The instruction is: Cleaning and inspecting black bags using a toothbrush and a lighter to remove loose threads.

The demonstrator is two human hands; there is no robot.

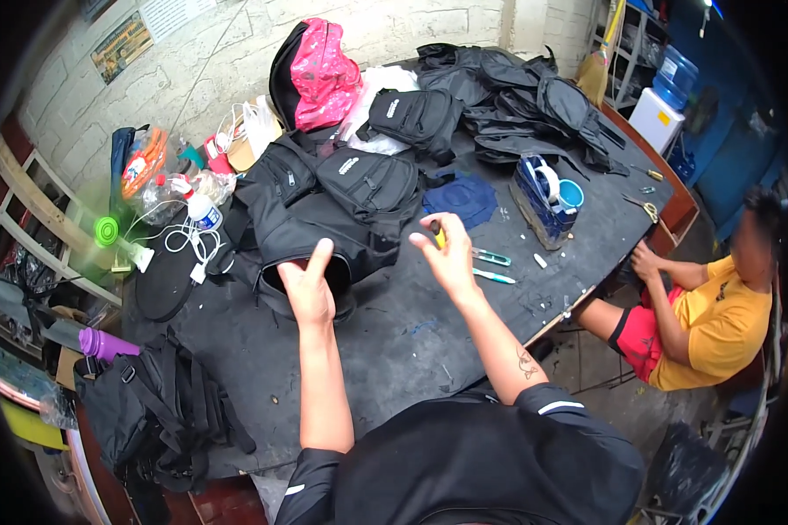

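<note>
A black backpack [311,232] lies in front of me on the dark table, its zippered mouth gaping toward me. At that mouth is my left hand [311,293], thumb raised apart from the fingers; the lower fingers are partly hidden and I see nothing gripped. To the right, my right hand [453,262] hovers over the table, its fingers curled round a small yellow tool [439,236] whose kind is mostly hidden. Beside it lie a green-handled cutter [490,256] and a pale blue, pen-like tool [494,276].
More black backpacks [534,96] pile up at the back, near a pink bag [326,74]. A blue box [547,197] stands at right, scissors [643,208] by the edge. Straps and black fabric [162,402] lie front left, a white bottle [203,210] behind. A person [709,319] sits at right.
</note>
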